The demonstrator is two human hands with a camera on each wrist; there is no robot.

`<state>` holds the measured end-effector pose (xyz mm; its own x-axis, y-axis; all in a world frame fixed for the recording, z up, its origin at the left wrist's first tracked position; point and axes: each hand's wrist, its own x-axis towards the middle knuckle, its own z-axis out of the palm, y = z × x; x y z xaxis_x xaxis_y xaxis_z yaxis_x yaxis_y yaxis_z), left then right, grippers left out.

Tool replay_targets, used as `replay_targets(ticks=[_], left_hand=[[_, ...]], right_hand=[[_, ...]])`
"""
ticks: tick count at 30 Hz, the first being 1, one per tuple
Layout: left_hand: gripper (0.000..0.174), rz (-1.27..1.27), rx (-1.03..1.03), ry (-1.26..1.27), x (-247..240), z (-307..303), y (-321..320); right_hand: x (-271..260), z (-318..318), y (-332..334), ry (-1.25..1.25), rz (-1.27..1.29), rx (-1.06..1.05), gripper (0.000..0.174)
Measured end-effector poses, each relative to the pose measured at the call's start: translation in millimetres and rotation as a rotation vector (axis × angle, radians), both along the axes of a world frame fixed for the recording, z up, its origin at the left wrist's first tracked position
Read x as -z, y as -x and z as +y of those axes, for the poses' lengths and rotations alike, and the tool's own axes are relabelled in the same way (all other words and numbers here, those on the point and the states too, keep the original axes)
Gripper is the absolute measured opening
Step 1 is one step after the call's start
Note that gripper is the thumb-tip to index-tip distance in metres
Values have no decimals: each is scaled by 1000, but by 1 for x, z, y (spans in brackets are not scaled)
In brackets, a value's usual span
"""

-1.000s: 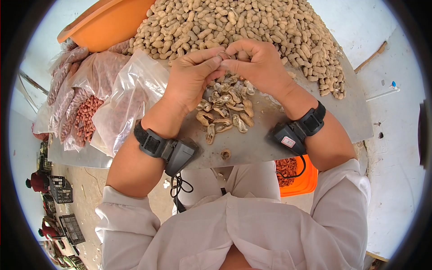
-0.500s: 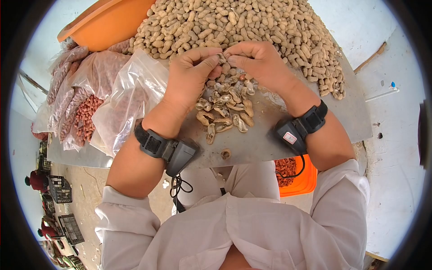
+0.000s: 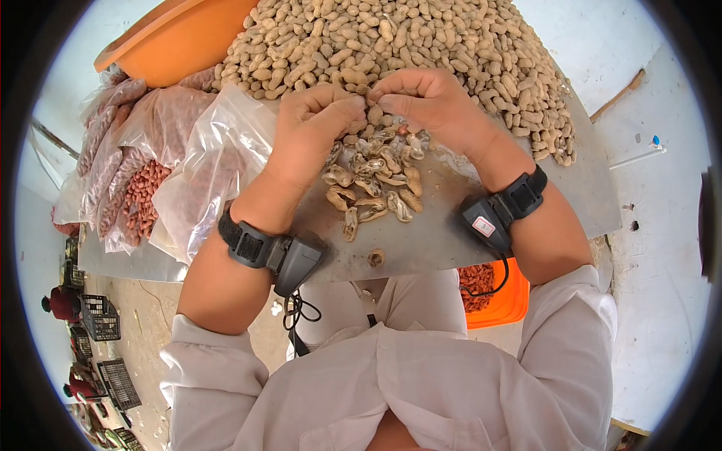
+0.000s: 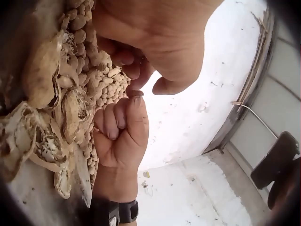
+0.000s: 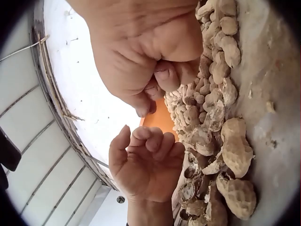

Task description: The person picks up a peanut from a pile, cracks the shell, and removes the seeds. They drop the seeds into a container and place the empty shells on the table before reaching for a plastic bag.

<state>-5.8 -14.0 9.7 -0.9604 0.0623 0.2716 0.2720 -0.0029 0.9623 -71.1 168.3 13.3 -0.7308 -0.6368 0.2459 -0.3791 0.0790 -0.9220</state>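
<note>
In the head view my left hand [image 3: 317,124] hovers over the heap of split peanut shells [image 3: 380,165], thumb and forefinger apart. The right wrist view shows its fingers loosely bent with nothing between them. Facing it, my right hand [image 3: 432,101] pinches a small brown piece [image 4: 135,93] between thumb and forefinger. Most of that piece is hidden, so I cannot tell whether it is kernel or shell. A reddish peanut kernel [image 3: 403,129] shows close below the right hand. Whole peanuts [image 3: 391,37] are piled just beyond both hands.
Clear plastic bags of shelled peanuts [image 3: 147,195] lie on the metal table [image 3: 436,240] at the left. An orange basin [image 3: 177,41] leans behind them. Below the table edge stands an orange tub [image 3: 511,297] with red kernels. Black crates [image 3: 101,319] and people are at far left.
The fingertips of both hands met a second ago. They have since parted slightly, and the left hand has turned downward over the shells. The right hand has shifted only a little.
</note>
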Motion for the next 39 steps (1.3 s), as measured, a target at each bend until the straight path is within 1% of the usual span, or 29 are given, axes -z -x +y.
replay_targets(ticks=[4, 7, 13, 16, 19, 22, 25, 28, 31, 34, 39], left_hand=[[26, 7, -55, 135, 6, 4, 4], [23, -39, -9, 10, 14, 5, 9], [20, 12, -6, 39, 13, 5, 8], [19, 52, -50, 149, 10, 4, 6], [19, 81, -123, 311, 9, 1, 5], [15, 83, -112, 282, 7, 3, 4], [15, 9, -22, 118, 5, 2, 4], [13, -73, 59, -144, 11, 1, 10], [12, -112, 96, -259, 11, -1, 11], [11, -131, 92, -272, 7, 0, 8], [12, -96, 111, -313, 11, -5, 12]], right_hand=[[-4, 1, -5, -84, 221, 112, 17], [1, -1, -6, -108, 463, 187, 18], [-2, 0, -7, -30, 360, 150, 15], [3, -2, -5, 31, 378, 132, 15], [2, -2, -4, -13, 364, 126, 15], [2, -1, -1, -16, 274, 87, 16], [1, -2, -2, -23, 200, 96, 17], [2, -1, 1, 45, 124, 76, 19], [1, -1, -1, 89, 28, 74, 21], [-4, 1, -3, 59, 23, 78, 23], [-3, 1, -3, 90, -1, 78, 24]])
